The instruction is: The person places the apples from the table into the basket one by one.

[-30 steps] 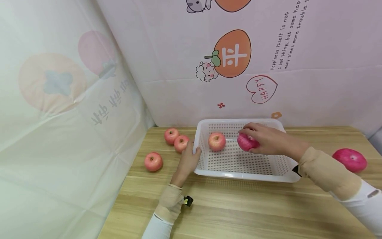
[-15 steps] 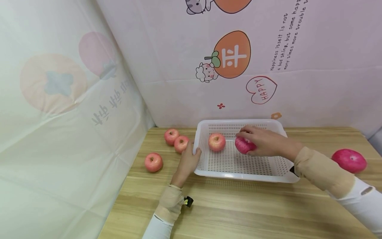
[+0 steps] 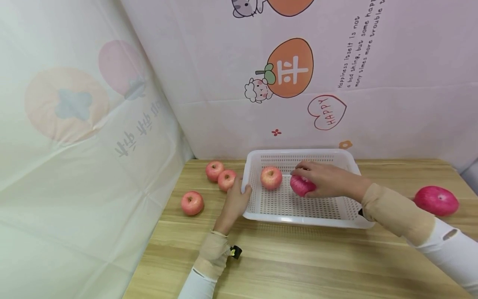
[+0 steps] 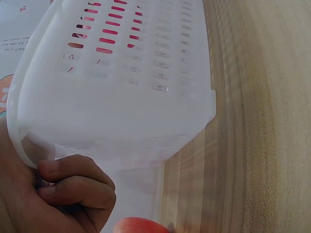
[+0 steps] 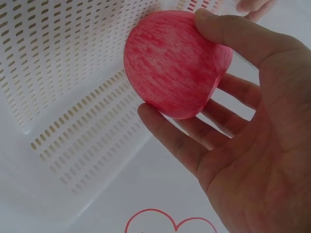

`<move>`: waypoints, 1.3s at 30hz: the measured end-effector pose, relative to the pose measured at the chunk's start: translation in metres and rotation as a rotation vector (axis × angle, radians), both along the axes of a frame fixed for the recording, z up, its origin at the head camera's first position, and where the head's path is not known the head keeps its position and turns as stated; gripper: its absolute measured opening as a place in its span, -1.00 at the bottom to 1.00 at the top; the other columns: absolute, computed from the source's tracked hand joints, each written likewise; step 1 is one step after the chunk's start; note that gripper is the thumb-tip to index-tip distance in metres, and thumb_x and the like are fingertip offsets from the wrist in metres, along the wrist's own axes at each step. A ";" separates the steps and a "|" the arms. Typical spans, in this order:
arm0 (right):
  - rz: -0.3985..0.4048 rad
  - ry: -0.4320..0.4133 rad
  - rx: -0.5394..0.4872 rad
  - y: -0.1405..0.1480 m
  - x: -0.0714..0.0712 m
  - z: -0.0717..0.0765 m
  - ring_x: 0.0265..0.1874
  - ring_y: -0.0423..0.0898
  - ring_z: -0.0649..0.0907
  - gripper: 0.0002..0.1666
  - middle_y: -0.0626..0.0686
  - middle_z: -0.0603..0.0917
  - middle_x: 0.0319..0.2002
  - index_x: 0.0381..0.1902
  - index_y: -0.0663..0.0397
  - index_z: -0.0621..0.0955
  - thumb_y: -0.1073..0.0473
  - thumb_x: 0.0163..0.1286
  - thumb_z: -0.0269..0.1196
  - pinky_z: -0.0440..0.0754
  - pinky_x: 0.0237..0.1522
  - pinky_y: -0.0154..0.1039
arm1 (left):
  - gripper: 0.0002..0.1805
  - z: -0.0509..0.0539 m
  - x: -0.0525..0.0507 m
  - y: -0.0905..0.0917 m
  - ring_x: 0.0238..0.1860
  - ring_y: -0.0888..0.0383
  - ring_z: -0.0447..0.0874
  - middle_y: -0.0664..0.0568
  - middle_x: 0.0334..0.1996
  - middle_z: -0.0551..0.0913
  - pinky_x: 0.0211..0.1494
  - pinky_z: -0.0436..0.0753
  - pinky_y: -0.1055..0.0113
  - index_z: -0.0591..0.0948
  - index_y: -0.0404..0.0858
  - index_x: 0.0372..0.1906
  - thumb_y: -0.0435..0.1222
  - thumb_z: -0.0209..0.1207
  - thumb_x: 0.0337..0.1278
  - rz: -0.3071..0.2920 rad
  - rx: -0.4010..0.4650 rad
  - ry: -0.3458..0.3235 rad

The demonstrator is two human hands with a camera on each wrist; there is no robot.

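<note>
"Fingers (image 5: 170,135) of the right hand (image 3: 323,178) are grasping the dark pink fruit (image 3: 301,186), aren't they?"

"Firmly, by the look of it: thumb on one side, the rest spread round the other. It lies just left of the palm, nearly round, so I see no long axis to line up."

"Resting on the floor of the white basket (image 3: 274,217)?"

"I can't tell. It's within the walls, around the middle, with the yellow-red apple (image 3: 271,178) to its left and a small gap between. I'd say that gap is what counts, and the right hand is nearer to it."

"What's the left hand (image 3: 237,199) doing?"

"Curled round the basket's left rim. Smooth milky plastic, slotted all over."

"And the fruit's skin?"

"Crimson streaks over pink, slightly waxy. Further left on the wood-grained surface (image 3: 298,261), the far apple (image 3: 214,170) and the middle apple (image 3: 227,180) sit together; the near apple (image 3: 192,203) stands apart. All three are round and blushed, with dimpled tops."

"Over on the right?"

"One oblong magenta fruit (image 3: 437,201), glossy, its long axis running roughly left to right, well apart from the basket."
</note>
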State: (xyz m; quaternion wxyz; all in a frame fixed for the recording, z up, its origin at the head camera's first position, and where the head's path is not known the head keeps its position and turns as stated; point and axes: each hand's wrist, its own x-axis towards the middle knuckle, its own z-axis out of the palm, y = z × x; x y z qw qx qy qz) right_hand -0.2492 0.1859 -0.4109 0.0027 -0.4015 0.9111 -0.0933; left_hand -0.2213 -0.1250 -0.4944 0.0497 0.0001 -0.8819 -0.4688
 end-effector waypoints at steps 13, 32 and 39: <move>0.019 -0.036 0.016 -0.011 0.002 -0.005 0.20 0.09 0.65 -0.16 0.09 0.60 0.27 0.37 -0.05 0.60 0.05 0.13 0.66 0.77 0.10 0.11 | -0.51 -0.001 0.000 -0.002 -0.26 -0.02 0.80 -0.32 -0.10 0.78 -0.23 0.76 0.08 0.45 -0.20 0.43 -0.16 0.05 0.53 -0.008 0.008 -0.005; 0.070 -0.036 0.036 -0.031 0.002 -0.011 0.30 0.15 0.62 -0.12 0.17 0.57 0.37 0.43 -0.03 0.57 0.07 0.15 0.65 0.69 0.25 0.16 | -0.53 0.000 -0.001 -0.001 -0.27 -0.01 0.80 -0.29 -0.13 0.79 -0.24 0.76 0.10 0.46 -0.18 0.41 -0.16 0.07 0.53 -0.008 0.009 -0.002; 0.086 -0.035 0.040 -0.037 0.001 -0.011 0.32 0.14 0.60 -0.09 0.17 0.56 0.39 0.46 0.00 0.55 0.08 0.16 0.64 0.66 0.30 0.15 | -0.52 0.000 0.000 -0.002 -0.27 0.00 0.81 -0.30 -0.13 0.79 -0.27 0.76 0.12 0.44 -0.20 0.43 -0.17 0.07 0.53 -0.020 0.021 -0.015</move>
